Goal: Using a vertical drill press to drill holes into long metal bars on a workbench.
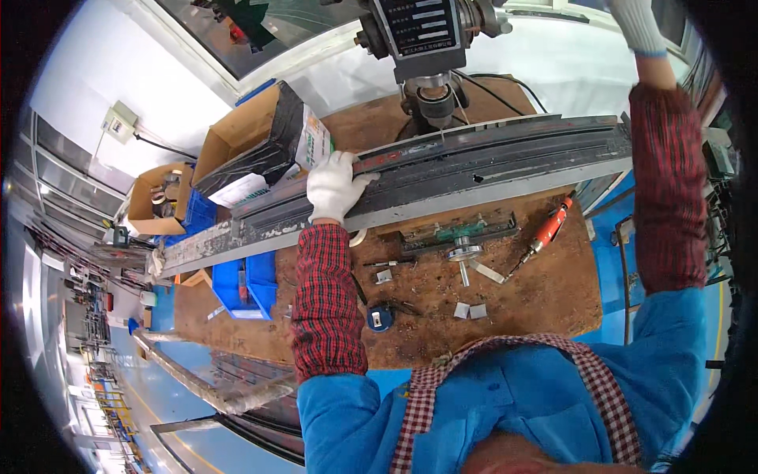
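Note:
A long dark grey metal profile (505, 178) lies slantwise across the bench, running from the lower left to the upper right. My left hand (335, 188), in a white knit glove, grips it left of its middle, with the fingers over the far side and the thumb stretched along it. Beyond the profile stands a drill press (422, 47), its chuck (436, 101) just above the profile's far edge. High at the right, my gloved right hand (636, 28) is raised beside the drill press; its fingers run out of the picture, so what they touch is hidden.
On the wooden bench (545, 304) lie a red air tool (549, 229), a small vise (464, 241), a blue tape measure (380, 318) and small metal plates (470, 311). Blue bins (245, 286) sit under the profile at left. Cardboard boxes (237, 146) stand behind it.

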The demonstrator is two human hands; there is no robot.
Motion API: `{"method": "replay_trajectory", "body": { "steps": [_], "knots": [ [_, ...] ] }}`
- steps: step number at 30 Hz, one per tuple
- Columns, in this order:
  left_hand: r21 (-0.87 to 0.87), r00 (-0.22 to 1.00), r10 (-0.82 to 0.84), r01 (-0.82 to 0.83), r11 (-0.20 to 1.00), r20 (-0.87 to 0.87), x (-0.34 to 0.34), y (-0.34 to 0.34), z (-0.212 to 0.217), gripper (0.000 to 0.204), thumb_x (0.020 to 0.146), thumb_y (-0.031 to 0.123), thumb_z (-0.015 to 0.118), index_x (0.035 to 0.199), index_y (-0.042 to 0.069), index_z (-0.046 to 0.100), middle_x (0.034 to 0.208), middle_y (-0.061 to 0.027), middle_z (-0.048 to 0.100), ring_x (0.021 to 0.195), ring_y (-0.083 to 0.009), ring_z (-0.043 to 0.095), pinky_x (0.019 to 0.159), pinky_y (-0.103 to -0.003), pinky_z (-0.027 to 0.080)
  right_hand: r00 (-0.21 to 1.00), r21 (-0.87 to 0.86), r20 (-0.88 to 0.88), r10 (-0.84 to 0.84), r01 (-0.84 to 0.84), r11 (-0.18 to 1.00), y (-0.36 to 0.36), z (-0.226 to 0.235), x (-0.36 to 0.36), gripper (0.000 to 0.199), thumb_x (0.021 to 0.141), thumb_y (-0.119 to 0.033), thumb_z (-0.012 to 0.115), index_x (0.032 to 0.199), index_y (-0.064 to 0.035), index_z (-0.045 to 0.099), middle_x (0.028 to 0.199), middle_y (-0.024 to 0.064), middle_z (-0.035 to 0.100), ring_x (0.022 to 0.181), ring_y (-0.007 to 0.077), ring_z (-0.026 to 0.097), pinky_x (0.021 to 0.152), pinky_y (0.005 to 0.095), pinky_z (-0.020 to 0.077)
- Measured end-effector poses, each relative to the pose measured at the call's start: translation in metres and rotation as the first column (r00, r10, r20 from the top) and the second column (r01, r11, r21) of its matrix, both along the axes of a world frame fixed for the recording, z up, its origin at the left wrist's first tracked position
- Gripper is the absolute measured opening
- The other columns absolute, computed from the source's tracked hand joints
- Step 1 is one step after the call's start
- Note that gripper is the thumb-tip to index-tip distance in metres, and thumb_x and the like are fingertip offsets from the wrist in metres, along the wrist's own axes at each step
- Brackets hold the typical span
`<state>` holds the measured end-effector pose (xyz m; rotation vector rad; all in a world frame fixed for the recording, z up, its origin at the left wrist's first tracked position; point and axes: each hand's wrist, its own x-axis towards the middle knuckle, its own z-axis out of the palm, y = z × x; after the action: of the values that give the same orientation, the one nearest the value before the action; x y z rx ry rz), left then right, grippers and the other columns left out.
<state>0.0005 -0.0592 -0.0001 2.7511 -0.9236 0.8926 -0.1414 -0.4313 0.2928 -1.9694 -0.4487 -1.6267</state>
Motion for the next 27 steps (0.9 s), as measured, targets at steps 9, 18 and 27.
{"method": "replay_trajectory", "body": {
  "steps": [9,18,27],
  "knots": [
    [0.016,1.0,0.027,-0.027,0.999,-0.005,-0.002,0.0,-0.001,0.048,0.078,0.053,0.077,0.094,0.008,0.071,0.088,-0.0089,0.067,0.086,-0.0309,0.066,0.077,-0.041,0.052,0.991,0.117,-0.014,-0.135,0.135,0.984,0.023,-0.045,-0.044,0.02,0.099,-0.019,0.06,0.095,-0.0009,0.069,0.079,0.0049,0.066,0.067,0.0149,0.061,0.062,0.0281,0.0485],
    [0.008,1.0,0.031,-0.031,0.999,-0.004,-0.006,-0.007,0.007,0.047,0.078,0.054,0.076,0.09,0.009,0.069,0.087,-0.0082,0.067,0.084,-0.0304,0.065,0.075,-0.041,0.052,0.642,-0.697,-0.319,-0.697,0.34,0.632,-0.108,0.0,-0.04,0.028,0.092,-0.029,0.066,0.095,-0.0009,0.071,0.077,0.0085,0.068,0.062,0.0215,0.06,0.062,0.0333,0.0493],
    [-0.052,0.996,0.012,-0.008,0.999,0.083,0.0,0.0,-0.003,0.047,0.078,0.056,0.076,0.088,0.01,0.068,0.085,-0.0075,0.067,0.082,-0.0295,0.065,0.073,-0.042,0.052,-0.214,-0.6,-0.795,-0.567,0.145,0.787,0.006,0.052,-0.033,0.031,0.09,-0.03,0.068,0.102,-0.0012,0.07,0.073,0.0079,0.064,0.054,0.0202,0.053,0.051,0.0325,0.0433]
  ]
}}
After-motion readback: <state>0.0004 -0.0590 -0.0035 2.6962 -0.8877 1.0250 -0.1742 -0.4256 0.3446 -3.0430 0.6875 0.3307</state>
